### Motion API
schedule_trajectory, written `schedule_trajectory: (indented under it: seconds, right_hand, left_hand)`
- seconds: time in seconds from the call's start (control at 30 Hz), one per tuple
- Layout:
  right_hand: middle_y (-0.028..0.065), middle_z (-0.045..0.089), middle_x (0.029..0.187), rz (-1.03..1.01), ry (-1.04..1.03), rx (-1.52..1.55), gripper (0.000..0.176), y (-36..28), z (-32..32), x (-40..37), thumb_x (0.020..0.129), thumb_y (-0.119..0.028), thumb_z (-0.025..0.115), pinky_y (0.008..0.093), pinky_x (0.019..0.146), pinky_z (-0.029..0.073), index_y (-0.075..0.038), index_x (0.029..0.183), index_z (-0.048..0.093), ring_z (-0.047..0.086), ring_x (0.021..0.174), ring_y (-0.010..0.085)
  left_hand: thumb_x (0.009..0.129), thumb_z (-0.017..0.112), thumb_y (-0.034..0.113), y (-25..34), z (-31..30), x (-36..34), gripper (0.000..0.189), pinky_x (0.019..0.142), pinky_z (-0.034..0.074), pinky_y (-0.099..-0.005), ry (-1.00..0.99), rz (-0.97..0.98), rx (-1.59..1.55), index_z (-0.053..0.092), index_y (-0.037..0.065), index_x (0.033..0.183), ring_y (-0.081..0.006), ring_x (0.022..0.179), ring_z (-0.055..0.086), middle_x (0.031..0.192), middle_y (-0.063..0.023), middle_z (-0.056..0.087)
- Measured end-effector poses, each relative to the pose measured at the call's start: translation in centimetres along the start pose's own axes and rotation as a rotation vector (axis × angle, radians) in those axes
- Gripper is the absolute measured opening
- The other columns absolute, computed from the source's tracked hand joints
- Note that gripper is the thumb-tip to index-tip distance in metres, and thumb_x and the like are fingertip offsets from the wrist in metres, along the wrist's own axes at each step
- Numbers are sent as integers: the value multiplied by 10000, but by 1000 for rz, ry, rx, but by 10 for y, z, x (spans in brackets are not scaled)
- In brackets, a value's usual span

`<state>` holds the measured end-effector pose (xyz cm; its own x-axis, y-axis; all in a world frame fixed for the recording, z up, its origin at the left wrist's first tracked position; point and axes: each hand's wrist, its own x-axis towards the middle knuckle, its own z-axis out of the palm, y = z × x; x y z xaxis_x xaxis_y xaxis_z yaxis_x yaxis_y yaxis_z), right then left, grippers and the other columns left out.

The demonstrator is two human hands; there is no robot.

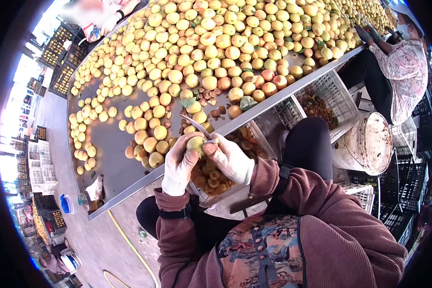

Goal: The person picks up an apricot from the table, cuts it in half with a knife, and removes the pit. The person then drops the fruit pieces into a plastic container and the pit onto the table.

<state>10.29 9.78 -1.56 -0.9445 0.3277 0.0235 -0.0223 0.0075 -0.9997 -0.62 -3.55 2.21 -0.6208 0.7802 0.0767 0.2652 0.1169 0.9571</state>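
Note:
My left hand (179, 163), in a white glove with bare fingertips, is closed round a greenish-yellow apricot (195, 144). My right hand (230, 159), gloved the same way, grips a small knife with a thin curved blade (195, 123) pointing up and left over the table edge. Its handle is mostly hidden in the fingers, and the thumb is close to the fruit. Both hands are together above a crate (211, 194) of halved apricots. Just beyond them, many whole apricots (158, 132) lie on the metal table.
The metal table (111, 144) has a raised rim. Apricot pits (209, 96) lie near its edge. A grey crate (338, 93) of scraps and a dirty white bucket (365, 144) stand right. One co-worker (401, 72) sits at right; another's gloved hand (109, 24) is at upper left.

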Motion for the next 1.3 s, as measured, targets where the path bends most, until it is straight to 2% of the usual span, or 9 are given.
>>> schedule_trajectory:
  seconds: [0.1,0.17,0.23,0.47,0.9,1.0,1.1,1.23,1.3]
  right_hand:
    - [186,585,829,-100,95,31,360,6,5,1,968,-369,546,373,717,486,-25,1036,465,618,780,302]
    - [144,593,798,-27,9,-230,408,3,-6,4,970,-424,531,366,692,487,-32,1067,472,625,753,300]
    - [222,601,766,-50,57,-520,326,9,-10,16,938,-316,582,465,614,475,-26,1009,450,606,782,450]
    - [201,539,758,-62,16,-132,405,-7,-2,3,980,-420,513,402,651,462,-26,985,416,553,692,387]
    - [248,573,800,-117,108,-217,325,9,13,0,970,-349,499,461,651,477,-47,1040,402,589,795,482]
    - [240,566,797,-114,111,-139,316,17,9,3,967,-333,505,455,659,479,-44,1038,399,586,792,475]
    - [229,568,783,-74,72,-211,317,10,5,5,961,-324,523,456,658,482,-43,1040,399,588,786,471]
    - [216,592,791,-166,82,-442,329,5,2,10,957,-340,539,471,620,487,-49,1036,409,602,760,448]
    - [208,587,781,-164,105,-439,335,10,3,11,960,-354,539,462,618,485,-51,1031,415,603,755,442]
  left_hand:
    - [885,593,584,-3,-1,2,654,874,453,-311,-23,16,-159,583,-4,1171,-184,975,580,1038,-86,625]
    - [904,589,548,7,-3,6,614,854,469,-318,-4,48,180,579,-3,1173,-202,943,596,1011,-87,636]
    - [908,596,530,6,0,7,594,855,472,-319,47,31,141,581,1,1178,-203,946,597,1020,-82,637]
    - [912,584,547,-10,18,7,734,989,419,-342,240,-10,-542,465,-39,1339,-205,1099,553,1199,-93,587]
    - [985,520,425,-19,47,6,553,966,452,-345,264,-36,-829,482,-16,1318,-220,1083,583,1197,-128,605]
    - [973,536,443,-25,42,9,589,960,458,-342,212,-62,-800,470,-16,1336,-211,1085,581,1209,-123,599]
    - [945,584,452,-5,35,17,642,943,468,-337,378,145,-90,460,-28,1353,-188,1091,568,1258,-113,565]
    - [998,514,383,-6,46,15,507,940,452,-304,373,8,-653,511,-29,1293,-179,1074,564,1220,-107,580]
    - [1021,458,380,-7,43,9,482,941,443,-296,350,-96,-473,529,-30,1265,-170,1070,558,1199,-101,588]
